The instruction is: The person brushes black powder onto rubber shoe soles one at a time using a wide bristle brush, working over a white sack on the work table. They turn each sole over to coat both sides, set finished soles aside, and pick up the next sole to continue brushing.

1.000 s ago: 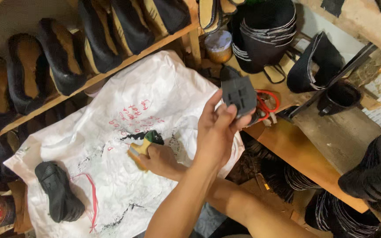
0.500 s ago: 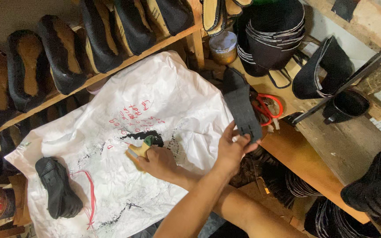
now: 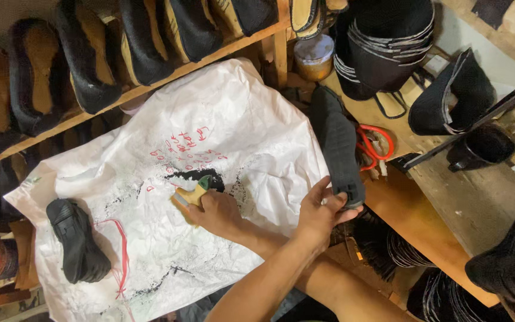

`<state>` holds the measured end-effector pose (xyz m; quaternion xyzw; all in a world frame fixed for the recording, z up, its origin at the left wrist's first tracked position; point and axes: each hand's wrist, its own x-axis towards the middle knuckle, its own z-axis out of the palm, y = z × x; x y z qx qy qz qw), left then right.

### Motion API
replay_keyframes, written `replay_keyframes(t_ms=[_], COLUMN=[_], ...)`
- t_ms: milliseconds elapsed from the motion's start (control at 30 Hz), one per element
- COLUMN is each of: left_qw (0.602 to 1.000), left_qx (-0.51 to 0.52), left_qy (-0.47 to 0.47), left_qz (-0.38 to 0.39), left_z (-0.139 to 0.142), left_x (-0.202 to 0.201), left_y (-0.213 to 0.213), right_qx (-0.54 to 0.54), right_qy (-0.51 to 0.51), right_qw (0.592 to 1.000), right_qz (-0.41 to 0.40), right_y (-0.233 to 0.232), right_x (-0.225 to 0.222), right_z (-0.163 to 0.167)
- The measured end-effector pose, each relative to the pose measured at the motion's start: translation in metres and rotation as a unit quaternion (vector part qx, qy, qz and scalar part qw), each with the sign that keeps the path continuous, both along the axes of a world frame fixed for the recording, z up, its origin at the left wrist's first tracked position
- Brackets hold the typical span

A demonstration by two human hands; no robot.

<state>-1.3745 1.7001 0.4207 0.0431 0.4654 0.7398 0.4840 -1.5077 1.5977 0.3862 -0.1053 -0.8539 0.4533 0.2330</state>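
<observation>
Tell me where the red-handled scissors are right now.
In the head view, the red-handled scissors lie right of centre on the wooden bench, just right of the black sole held by the right hand.

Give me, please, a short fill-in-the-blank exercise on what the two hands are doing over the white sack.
1. The right hand grips a long ____ shoe sole.
2. The left hand holds a small tool against the ____ sack.
3. The red-handled scissors lie on the wooden bench beside the ____.
4. A second black sole lies near the sack's ____ edge in the picture.

Missing words: black; white; sole; left
</observation>
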Motion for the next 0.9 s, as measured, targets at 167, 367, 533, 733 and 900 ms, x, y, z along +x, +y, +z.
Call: replay_keyframes(t_ms=[167, 367, 533, 733, 900], left_qw=[0.998, 0.997, 0.993, 0.829, 0.632], left_qx=[0.030, 0.024, -0.001, -0.123, -0.168], left_qy=[0.017, 0.062, 0.114, 0.543, 0.753], left_qz=[0.044, 0.048, 0.016, -0.044, -0.069], left_z=[-0.010, -0.014, -0.010, 0.021, 0.035], left_x=[-0.023, -0.044, -0.030, -0.023, -0.040], left_y=[0.023, 0.057, 0.047, 0.013, 0.006], right_qx=[0.005, 0.008, 0.012, 0.020, 0.001], right_qy=[-0.008, -0.016, -0.012, -0.009, -0.014], right_qw=[1.000, 1.000, 1.000, 1.000, 1.000], right_qz=[-0.002, -0.002, -0.008, -0.014, -0.010], right_y=[-0.001, -0.001, -0.001, -0.004, -0.014], right_x=[0.000, -0.002, 0.000, 0.000, -0.002], right_z=[-0.001, -0.002, -0.002, -0.003, -0.001])
